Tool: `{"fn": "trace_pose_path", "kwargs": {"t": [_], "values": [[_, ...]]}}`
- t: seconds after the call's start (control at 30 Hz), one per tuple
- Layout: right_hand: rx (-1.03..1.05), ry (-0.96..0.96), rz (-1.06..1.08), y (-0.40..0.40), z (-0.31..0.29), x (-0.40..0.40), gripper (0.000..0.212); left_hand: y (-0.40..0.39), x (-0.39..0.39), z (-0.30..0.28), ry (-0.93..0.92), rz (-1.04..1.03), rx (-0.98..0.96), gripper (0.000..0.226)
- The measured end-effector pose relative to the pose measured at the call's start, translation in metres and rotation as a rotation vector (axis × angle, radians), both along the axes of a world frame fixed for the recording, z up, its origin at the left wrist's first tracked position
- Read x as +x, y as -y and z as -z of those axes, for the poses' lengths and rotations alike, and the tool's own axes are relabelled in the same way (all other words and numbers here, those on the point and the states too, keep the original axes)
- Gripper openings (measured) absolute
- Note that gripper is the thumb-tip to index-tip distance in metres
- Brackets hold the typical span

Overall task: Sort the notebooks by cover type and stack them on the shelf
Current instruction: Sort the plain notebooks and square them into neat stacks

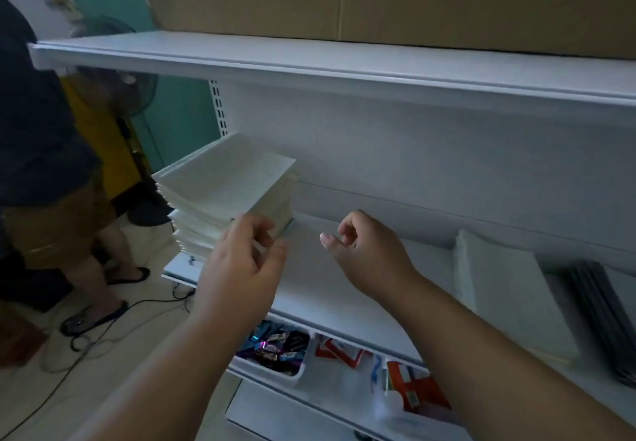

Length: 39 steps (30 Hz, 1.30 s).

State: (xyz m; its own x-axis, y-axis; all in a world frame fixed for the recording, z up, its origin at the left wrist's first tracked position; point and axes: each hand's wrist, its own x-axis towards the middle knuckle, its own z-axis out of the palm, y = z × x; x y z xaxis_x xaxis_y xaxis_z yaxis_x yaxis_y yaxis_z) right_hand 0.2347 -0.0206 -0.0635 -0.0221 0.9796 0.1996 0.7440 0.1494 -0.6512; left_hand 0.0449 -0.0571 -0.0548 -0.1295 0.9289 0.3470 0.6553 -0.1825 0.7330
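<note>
White metal shelf (344, 289), middle tier of a white shelving unit. Tall stack of white-covered notebooks (223, 196) sits at the shelf's left end, top books slightly fanned and overhanging the left edge. A lower pile of white notebooks (509, 299) lies toward the right end, and just beside it, at the far right edge, a pile of dark grey notebooks (599, 316).

Left hand (244, 265) is raised at the front right corner of the tall stack; fingers (254, 230) loosely curled, and whether they touch or hold a cover cannot be told because of blur. Right hand (364, 251) hovers over the bare middle of the shelf, fingers loosely curled, thumb out, holding nothing.

Upper white shelf (309, 62) carries a large brown cardboard box (413, 0). The tier below holds a white tray of dark wrapped sweets (275, 347) and red-and-white packets (413, 385). A second person (51, 165) stands at left on the floor, next to a black pedestal fan (117, 62).
</note>
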Motion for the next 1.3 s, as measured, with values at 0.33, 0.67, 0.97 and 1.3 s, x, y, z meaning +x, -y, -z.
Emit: {"fn": "trace_pose_path", "kwargs": {"t": [0.33, 0.67, 0.97, 1.3], "values": [[-0.222, 0.051, 0.363, -0.054, -0.021, -0.165, 0.077, -0.025, -0.175, -0.015, 0.030, 0.048, 0.001, 0.017], [-0.041, -0.161, 0.524, -0.055, -0.026, -0.174, 0.028, -0.048, -0.210, -0.018, 0.156, 0.140, -0.154, 0.029], [-0.118, -0.644, 0.069, -0.020, -0.020, -0.212, 0.011, -0.058, -0.219, -0.028, 0.952, 0.191, -0.501, 0.019], [-0.273, 0.132, 0.446, -0.071, -0.019, -0.196, 0.068, -0.048, -0.241, -0.014, 0.971, -0.005, -0.250, 0.033]]}}
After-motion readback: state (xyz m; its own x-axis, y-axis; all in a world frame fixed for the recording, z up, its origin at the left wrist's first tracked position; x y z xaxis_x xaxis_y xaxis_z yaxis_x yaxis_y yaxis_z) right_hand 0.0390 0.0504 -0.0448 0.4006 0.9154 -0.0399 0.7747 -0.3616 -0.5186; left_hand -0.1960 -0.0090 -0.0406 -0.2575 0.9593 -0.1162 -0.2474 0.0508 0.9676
